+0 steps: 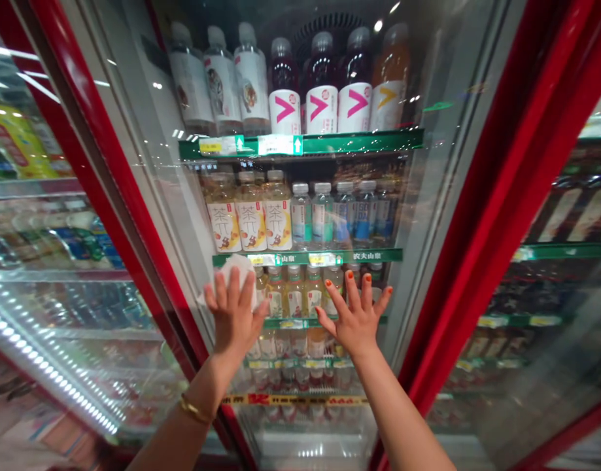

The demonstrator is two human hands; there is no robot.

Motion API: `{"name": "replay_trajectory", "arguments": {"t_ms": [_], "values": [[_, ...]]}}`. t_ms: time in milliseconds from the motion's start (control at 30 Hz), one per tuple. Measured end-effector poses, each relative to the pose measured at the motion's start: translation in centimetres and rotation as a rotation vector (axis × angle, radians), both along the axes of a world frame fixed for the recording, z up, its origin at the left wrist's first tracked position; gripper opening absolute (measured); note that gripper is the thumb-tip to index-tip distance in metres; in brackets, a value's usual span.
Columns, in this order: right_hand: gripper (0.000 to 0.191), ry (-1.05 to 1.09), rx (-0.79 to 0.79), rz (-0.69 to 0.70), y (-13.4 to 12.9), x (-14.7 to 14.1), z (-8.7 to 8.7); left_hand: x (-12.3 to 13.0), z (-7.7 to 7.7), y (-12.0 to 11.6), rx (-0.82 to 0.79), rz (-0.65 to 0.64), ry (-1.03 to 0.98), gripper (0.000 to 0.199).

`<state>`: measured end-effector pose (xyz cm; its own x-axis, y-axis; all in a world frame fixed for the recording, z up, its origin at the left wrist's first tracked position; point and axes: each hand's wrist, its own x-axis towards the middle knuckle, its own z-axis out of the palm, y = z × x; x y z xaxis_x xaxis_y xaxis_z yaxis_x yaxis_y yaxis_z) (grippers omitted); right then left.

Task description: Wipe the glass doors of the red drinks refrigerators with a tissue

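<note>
A white cloth (236, 265) lies against the glass door (305, 432) of an upright drinks cooler. My left hand (233, 307) presses it flat there, fingers stretched over it, and the cloth shows above and beside the fingertips. Level with it, my right hand (358, 317) is spread open, palm toward the glass, and holds nothing. Whether its palm touches the pane I cannot tell. Behind the glass, small bottles (295, 294) stand between the two hands.
A red door frame (469, 216) runs along the right, another red frame (118, 176) along the left. Higher up are tea bottles (252, 219) and purple drinks (322, 85) on green-edged shelves. A lit strip (50, 366) shines at lower left.
</note>
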<state>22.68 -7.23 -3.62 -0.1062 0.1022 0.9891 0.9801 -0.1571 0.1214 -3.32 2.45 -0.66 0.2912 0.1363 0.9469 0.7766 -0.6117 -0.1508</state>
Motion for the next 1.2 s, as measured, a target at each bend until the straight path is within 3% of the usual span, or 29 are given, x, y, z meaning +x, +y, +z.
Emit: {"name": "replay_trajectory", "arguments": {"t_ms": [133,200,300,400,533,600,667,733,900,967,1000,1067,1133,1200], "values": [[0.087,0.017,-0.003,-0.012,0.0,0.0,-0.1,2.3,4.2,0.0,-0.017,0.004,-0.143,0.083],[0.086,0.016,-0.008,-0.016,-0.1,0.0,0.0,3.7,4.8,-0.5,0.032,-0.014,-0.096,0.083],[0.087,0.005,-0.011,-0.012,-0.1,0.0,-0.1,4.6,4.1,-1.0,0.078,-0.025,-0.029,0.083],[0.09,0.009,-0.016,-0.012,-0.1,0.1,-0.2,4.1,1.8,-1.1,0.064,-0.023,0.012,0.081],[0.091,0.012,-0.005,-0.006,0.0,0.0,-0.1,2.2,-4.2,-1.5,0.012,-0.026,0.085,0.082],[0.09,0.006,0.002,0.005,-0.1,-0.1,0.0,1.2,-7.3,-1.7,-0.076,0.027,0.002,0.084],[0.09,0.005,0.002,0.015,-0.1,-0.2,0.1,0.4,-8.4,-1.5,-0.218,0.091,-0.185,0.086],[0.091,0.009,0.005,0.017,-0.2,-0.4,0.3,0.3,-6.8,-1.0,-0.327,0.11,-0.34,0.087],[0.092,0.008,-0.001,0.014,-0.4,-0.4,0.5,3.8,2.7,-0.4,-0.299,0.047,-0.414,0.087],[0.092,0.005,-0.003,0.02,-0.4,-0.3,0.5,5.7,3.6,-1.0,-0.211,0.028,-0.311,0.085],[0.091,0.006,-0.005,0.02,-0.4,-0.2,0.5,6.5,2.8,-1.5,-0.164,0.013,-0.22,0.083],[0.089,0.013,-0.014,0.015,-0.4,-0.2,0.4,6.9,-0.3,-2.3,-0.084,-0.037,-0.019,0.081],[0.087,0.022,-0.037,0.016,-0.5,-0.1,0.2,5.9,-3.7,-2.8,-0.041,-0.091,0.134,0.08],[0.085,0.028,-0.079,0.028,-0.8,-0.2,0.1,3.8,-5.3,-2.6,-0.049,-0.102,0.173,0.079]]}}
